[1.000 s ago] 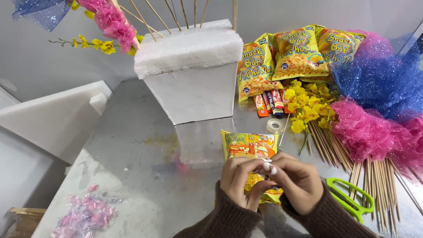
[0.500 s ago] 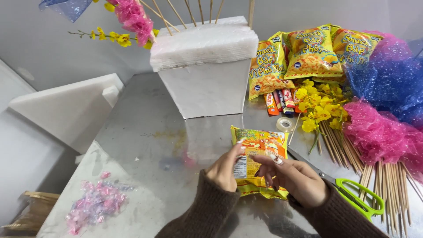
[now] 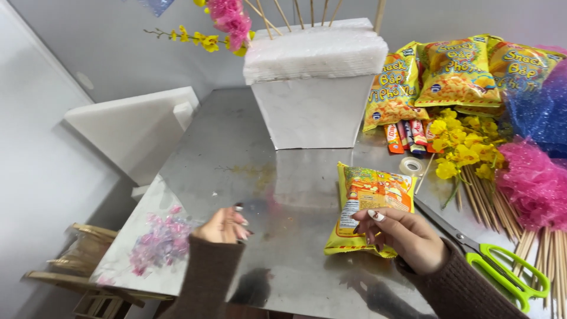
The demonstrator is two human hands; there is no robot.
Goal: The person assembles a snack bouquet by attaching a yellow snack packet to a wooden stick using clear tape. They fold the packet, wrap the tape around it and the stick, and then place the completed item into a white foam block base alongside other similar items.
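Head view, looking down on a steel tabletop; right hand resting at the lower edge of a yellow snack packet, fingers curled, thumb and forefinger pinched on the packet's near side; packet lying flat, back face up, near the middle of the tabletop, just in front of a white foam block; left hand off to the left, well apart from the packet, fingers loosely curled and holding nothing visible, tips hard to make out against the shiny surface; both forearms in brown knitted sleeves, cut off by the lower edge.

Hidden or cut off: wooden skewers stuck in the block's top, upper ends out of frame; pink and yellow flower sprigs at the top edge, only partly seen; blue netting and pink netting running off the right edge; skewer bundle partly buried under the pink netting; green-handled scissors, blades partly behind the right wrist.

Around: three larger yellow snack bags leaning at the back right; small stick packets below them; yellow artificial flowers beside those; a clear tape roll just beyond the packet's far corner; a clear bag of pink scraps at the left edge; white foam slabs beyond it; wooden pieces lower left, unclear.
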